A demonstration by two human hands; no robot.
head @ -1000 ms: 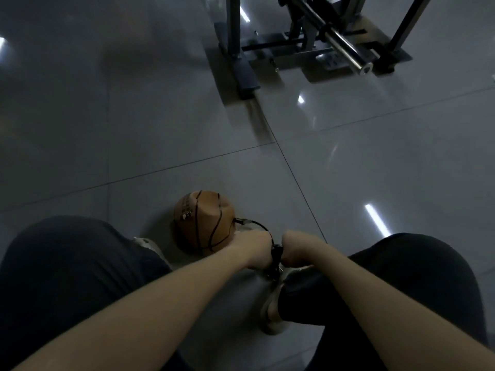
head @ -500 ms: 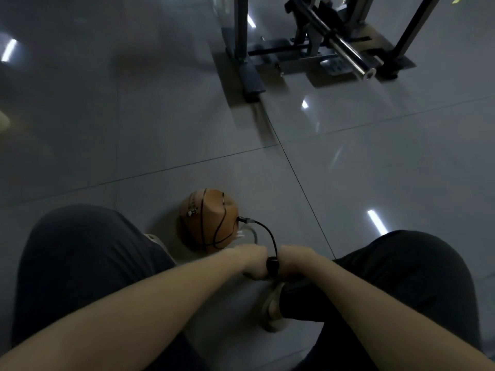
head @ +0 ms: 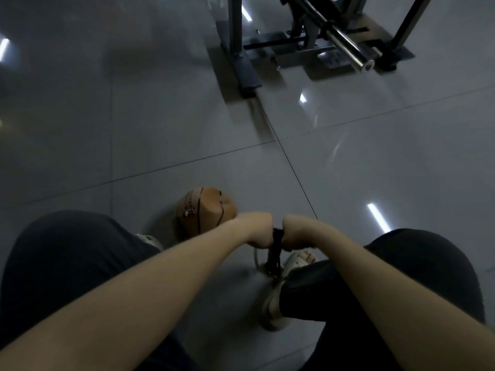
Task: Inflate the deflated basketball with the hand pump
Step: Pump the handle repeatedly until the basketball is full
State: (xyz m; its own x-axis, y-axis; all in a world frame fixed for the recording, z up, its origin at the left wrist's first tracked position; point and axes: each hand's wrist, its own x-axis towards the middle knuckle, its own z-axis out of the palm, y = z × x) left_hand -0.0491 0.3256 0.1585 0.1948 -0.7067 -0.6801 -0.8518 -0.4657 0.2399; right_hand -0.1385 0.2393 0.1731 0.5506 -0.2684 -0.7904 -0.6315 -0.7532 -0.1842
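Orange basketball [head: 206, 210] 1, left grip [head: 258, 229], right grip [head: 297, 231] holding 1 pump [head: 274, 253]

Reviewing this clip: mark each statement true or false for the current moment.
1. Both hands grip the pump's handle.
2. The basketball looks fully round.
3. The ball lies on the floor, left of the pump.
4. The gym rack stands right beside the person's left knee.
1. True. The left hand and the right hand each have their grip on the handle of the black hand pump.
2. False. The orange-brown basketball looks caved in, with a visible fold.
3. True. It rests on the grey tiled floor, left of the pump.
4. False. The metal gym rack stands far ahead, at the upper right.
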